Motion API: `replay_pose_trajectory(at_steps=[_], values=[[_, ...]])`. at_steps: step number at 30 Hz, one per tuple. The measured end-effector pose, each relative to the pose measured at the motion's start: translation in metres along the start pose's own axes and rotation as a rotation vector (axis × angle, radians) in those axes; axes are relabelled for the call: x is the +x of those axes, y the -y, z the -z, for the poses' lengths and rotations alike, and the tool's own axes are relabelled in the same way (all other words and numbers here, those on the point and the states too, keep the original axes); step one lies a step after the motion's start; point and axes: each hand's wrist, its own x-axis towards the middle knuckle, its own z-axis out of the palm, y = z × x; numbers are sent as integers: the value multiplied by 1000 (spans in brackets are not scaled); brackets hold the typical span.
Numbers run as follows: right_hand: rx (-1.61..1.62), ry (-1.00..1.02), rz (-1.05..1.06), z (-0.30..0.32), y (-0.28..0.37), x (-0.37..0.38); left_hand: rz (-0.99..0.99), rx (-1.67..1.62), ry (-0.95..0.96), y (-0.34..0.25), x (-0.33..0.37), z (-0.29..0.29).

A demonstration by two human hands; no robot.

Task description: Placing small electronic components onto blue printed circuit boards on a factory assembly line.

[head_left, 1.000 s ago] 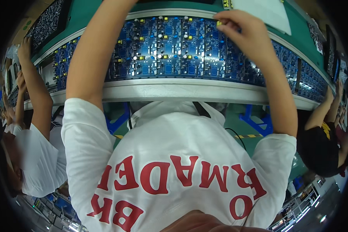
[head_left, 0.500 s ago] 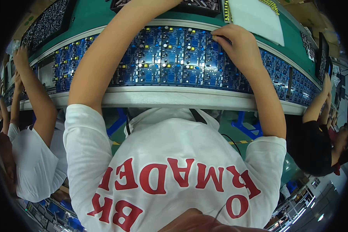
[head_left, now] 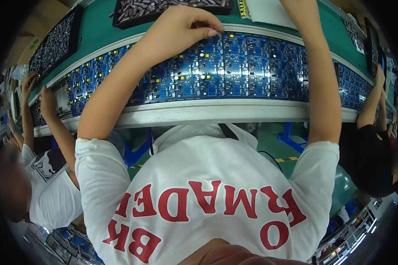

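A row of blue circuit boards (head_left: pixel 234 68), dotted with yellow, white and blue parts, runs along the metal-edged line. My left hand (head_left: pixel 181 33) is over the far edge of these boards. Its thumb and forefinger are pinched together on a small electronic component (head_left: pixel 219 34), mostly hidden by the fingertips. My right hand (head_left: pixel 300 8) is up at the top edge of the picture, beside a white foam sheet (head_left: pixel 269 13). Its fingers are cut off from view, so their state does not show.
A black tray (head_left: pixel 115 20) of brownish cylindrical parts stands on the green bench (head_left: pixel 95 33) beyond the boards. Another black tray (head_left: pixel 77 39) with small parts is at far left. Co-workers' arms reach in at left (head_left: pixel 53 108) and right (head_left: pixel 371 101). A pale rail (head_left: pixel 208 112) borders the near side.
My left hand has come back from the parts tray to the boards' far edge. My right hand has moved from the boards up toward the foam sheet. The boards have shifted right in view.
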Motion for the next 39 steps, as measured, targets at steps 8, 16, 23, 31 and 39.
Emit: replay_pose_trajectory(at_steps=[8, 16, 23, 31, 39], values=[[-296, -252, 56, -10, -25, 27, -27, 139, -43, -12, 3, -18], [-288, -294, -43, -7, -27, 25, -51, 181, -51, -15, 10, -26], [-323, -310, -24, -10, -30, 27, -140, 325, -64, -17, 14, -26], [-332, -316, 30, -10, -31, 27, -170, 365, -43, -19, 16, -26], [-370, -346, 63, -11, -31, 24, -190, 390, -56, -20, 15, -29]])
